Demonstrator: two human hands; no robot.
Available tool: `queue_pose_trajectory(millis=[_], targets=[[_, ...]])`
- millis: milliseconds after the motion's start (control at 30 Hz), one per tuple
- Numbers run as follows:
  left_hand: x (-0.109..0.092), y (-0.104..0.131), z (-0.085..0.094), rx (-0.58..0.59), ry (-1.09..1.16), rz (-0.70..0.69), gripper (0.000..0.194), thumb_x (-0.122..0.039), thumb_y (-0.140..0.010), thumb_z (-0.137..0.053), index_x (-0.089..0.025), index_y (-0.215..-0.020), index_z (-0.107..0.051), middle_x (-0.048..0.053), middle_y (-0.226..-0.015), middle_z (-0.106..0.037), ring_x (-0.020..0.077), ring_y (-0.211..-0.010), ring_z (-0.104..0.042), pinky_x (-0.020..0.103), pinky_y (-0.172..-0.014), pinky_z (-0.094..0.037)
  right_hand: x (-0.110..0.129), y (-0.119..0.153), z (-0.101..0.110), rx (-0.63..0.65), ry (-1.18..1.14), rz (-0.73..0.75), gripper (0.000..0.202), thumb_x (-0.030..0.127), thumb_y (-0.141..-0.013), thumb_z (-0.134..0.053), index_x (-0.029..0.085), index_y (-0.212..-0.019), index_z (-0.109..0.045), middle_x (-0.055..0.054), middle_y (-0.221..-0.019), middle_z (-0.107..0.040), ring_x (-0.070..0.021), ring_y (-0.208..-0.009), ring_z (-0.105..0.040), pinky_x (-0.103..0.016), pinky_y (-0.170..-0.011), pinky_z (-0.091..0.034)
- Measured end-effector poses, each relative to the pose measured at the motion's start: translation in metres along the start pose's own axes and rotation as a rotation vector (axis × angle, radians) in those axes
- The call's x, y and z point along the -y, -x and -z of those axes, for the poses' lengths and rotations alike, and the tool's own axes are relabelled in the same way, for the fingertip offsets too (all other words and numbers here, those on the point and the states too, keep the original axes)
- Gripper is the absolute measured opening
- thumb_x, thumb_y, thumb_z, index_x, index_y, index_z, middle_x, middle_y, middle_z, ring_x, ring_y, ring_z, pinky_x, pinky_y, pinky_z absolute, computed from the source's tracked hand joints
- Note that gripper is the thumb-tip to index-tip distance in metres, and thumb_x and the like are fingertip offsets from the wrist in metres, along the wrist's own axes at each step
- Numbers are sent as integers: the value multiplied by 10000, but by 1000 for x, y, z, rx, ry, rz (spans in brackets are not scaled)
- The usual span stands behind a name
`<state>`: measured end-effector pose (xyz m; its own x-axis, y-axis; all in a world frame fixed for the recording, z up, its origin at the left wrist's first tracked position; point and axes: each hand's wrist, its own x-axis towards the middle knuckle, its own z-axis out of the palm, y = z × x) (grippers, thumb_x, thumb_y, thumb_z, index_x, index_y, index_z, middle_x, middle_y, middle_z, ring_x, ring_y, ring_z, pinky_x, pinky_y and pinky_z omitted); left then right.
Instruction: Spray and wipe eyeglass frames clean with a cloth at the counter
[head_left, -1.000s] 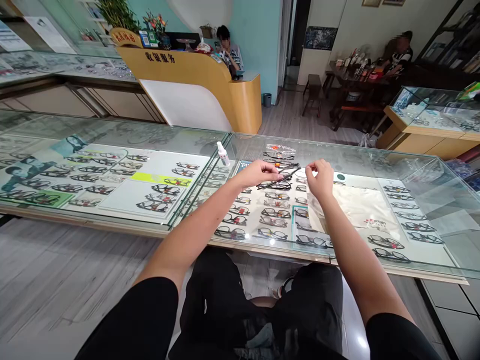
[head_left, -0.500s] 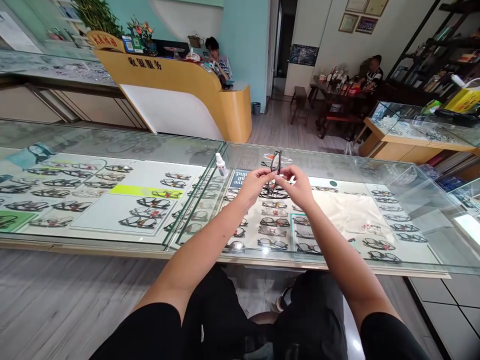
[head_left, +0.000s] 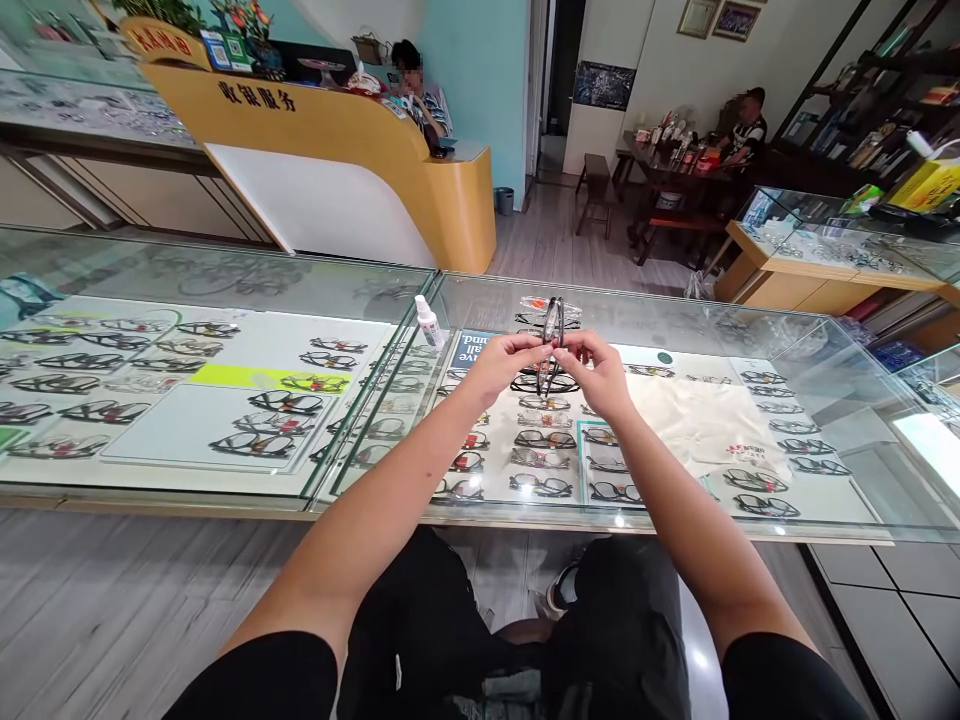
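A pair of dark-framed glasses (head_left: 554,318) is held up on edge over the glass display case (head_left: 495,512). My left hand (head_left: 501,364) grips it from the left, thumb and fingers pinched together. From the other side my right hand (head_left: 600,370) pinches the same glasses, and the fingertips of both hands nearly meet. Part of the frame is hidden behind the fingers. Just beyond the hands, more glasses (head_left: 534,306) show near the back of the case. A white spray bottle (head_left: 429,322) stands on the glass to the left of my left hand.
Rows of glasses (head_left: 544,438) lie under the glass, beside a cream cloth (head_left: 697,420). A yellow counter (head_left: 457,200) stands beyond, with a person (head_left: 420,95) behind it. Another person (head_left: 748,125) sits at a dark table at the back right. A stool (head_left: 596,190) stands between.
The view has shifted slightly, so the bottle and cases sit a little further left. Both hands keep hold of the glasses, which have turned slightly.
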<state>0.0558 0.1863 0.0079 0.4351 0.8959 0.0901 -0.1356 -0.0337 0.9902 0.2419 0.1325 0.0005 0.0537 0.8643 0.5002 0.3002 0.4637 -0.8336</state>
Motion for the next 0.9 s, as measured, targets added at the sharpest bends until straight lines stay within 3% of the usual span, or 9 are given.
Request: queue_pose_trajectory(millis=[133,333,567,667,800,900], targets=[[0,-1,2,-24,3,5,461,-566,-602,-996,-190,-816,-839,52,-883,-802,206,-891,-685,364,-924,-506,-2,-1,3,6,37,11,377,643,-947,-735,275,-1010,-788,-27,-881,-656,-212,-786,-538,-394,-786,-501],[-1,-3,8,-68,-7,10,528,-580,-527,-1028,-183,-813,-831,54,-848,-805,204,-859,-706,367,-930,-534,-3,-3,12,-66,121,41,279,516,-995,-712,268,-1060,-821,-34,-871,-644,-218,-790,-564,-394,-766,-487],[0,-5,20,-34,-184,13,498,-547,-517,-1042,-184,-800,-852,82,-869,-819,233,-840,-716,377,-851,-541,0,-3,33,-319,698,159,297,440,-1084,-576,322,-1167,-835,-68,-872,-602,-280,-875,-589,-485,-890,-481],[3,-5,22,-2,-209,36,476,-535,-527,-1040,-188,-793,-855,74,-829,-805,227,-802,-707,376,-817,-532,2,-2,37,-363,818,163,309,437,-1096,-542,336,-1185,-821,-72,-872,-590,-290,-874,-578,-493,-889,-464],[5,-6,17,-96,-141,0,439,-544,-577,-1021,-195,-777,-848,46,-775,-771,187,-774,-667,355,-825,-510,7,3,26,-374,805,197,312,464,-1096,-525,292,-1128,-782,-72,-851,-580,-292,-867,-590,-472,-870,-459],[5,-4,10,-140,-81,-19,446,-548,-576,-1022,-190,-770,-839,35,-764,-757,172,-764,-651,345,-828,-511,10,10,11,-232,616,180,276,497,-1069,-581,272,-1043,-740,-43,-785,-569,-260,-782,-582,-425,-800,-465]])
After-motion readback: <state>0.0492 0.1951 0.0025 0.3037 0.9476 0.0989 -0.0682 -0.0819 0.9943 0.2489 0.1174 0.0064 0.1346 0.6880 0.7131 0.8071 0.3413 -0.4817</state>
